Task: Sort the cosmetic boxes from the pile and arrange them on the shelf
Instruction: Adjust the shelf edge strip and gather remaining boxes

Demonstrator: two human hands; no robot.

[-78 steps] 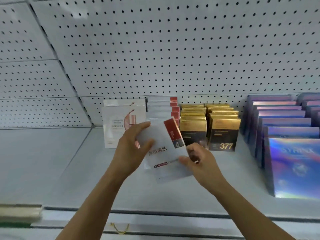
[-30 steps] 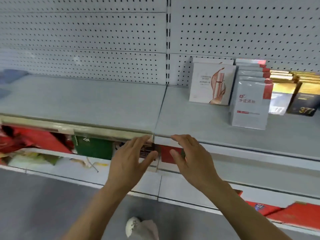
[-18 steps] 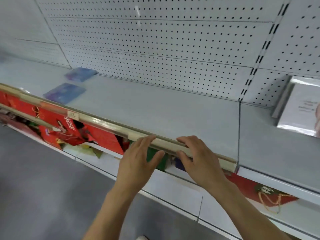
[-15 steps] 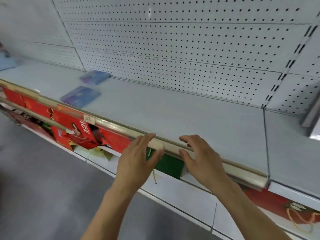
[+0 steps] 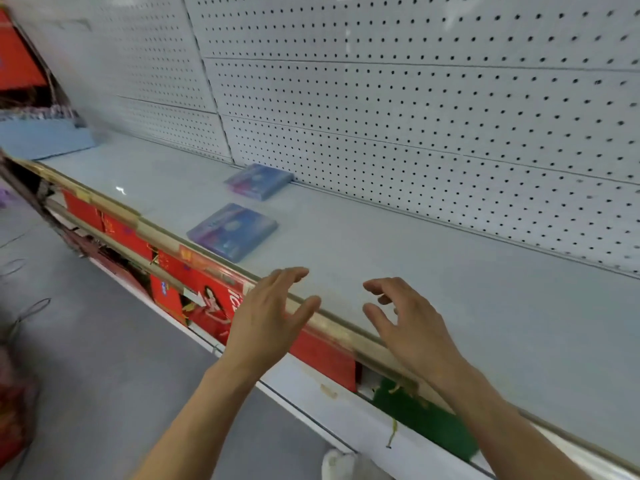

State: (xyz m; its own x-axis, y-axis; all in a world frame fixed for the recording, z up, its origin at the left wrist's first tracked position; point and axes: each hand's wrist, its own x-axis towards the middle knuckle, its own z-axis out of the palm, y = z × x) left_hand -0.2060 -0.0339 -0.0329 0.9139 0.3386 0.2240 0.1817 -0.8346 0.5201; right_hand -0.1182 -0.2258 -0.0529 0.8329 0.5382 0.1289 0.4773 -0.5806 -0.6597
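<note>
Two flat blue-purple cosmetic boxes lie on the grey shelf (image 5: 398, 258): one box (image 5: 232, 231) near the front edge, the other box (image 5: 258, 181) against the pegboard back. My left hand (image 5: 268, 317) and my right hand (image 5: 405, 323) hover over the shelf's front rail, to the right of the boxes. Both hands are empty, fingers loosely spread, touching nothing I can see.
A gold-coloured rail (image 5: 339, 332) runs along the shelf front. Below it, red packages (image 5: 207, 299) and a green one (image 5: 426, 420) fill the lower shelf. A pale blue heap (image 5: 41, 140) sits at the shelf's far left. Grey floor (image 5: 86, 358) lies to the left.
I let go of the white box, left standing in its row at the right. My view and both empty hands have swung left along the shelf; the two blue-purple boxes are now nearer.
</note>
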